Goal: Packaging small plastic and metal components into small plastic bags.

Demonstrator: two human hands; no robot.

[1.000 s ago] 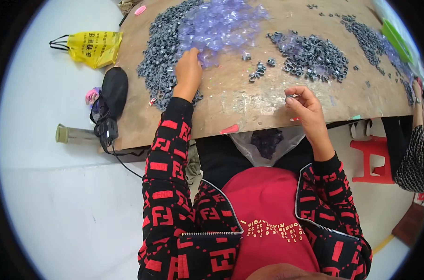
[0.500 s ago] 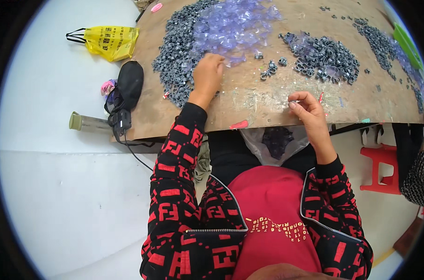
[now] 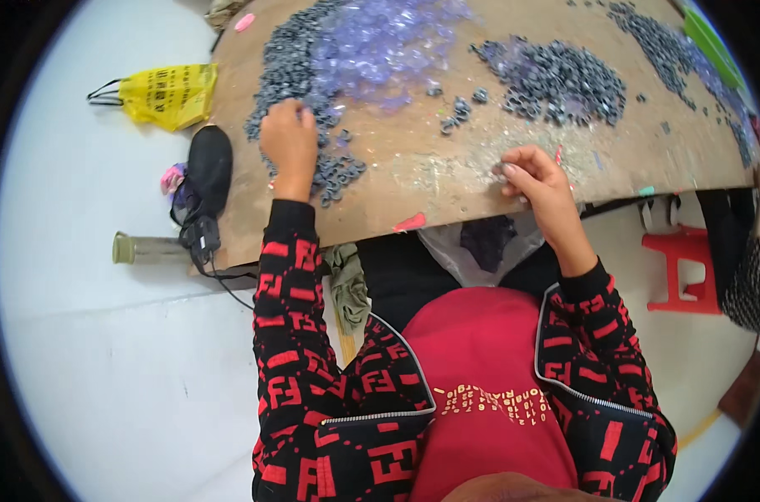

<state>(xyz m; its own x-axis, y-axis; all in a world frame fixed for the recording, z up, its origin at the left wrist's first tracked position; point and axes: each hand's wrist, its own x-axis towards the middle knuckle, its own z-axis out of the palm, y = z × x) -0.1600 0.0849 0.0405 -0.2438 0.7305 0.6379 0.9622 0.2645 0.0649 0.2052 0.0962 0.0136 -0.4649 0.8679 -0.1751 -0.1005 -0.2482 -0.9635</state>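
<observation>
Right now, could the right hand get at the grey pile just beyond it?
Probably yes: between the right hand and the grey pile, I see tabletop and a thin red scrap, neither blocking the way.

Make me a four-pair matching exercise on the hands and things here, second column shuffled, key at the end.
1. left hand
2. right hand
3. purple pieces
4. stool

A. red, at the picture's right
B. by the near edge of the table
C. see-through, heaped
D. at the leftmost grey pile

Pairs: 1-D, 2-B, 3-C, 4-A
</observation>
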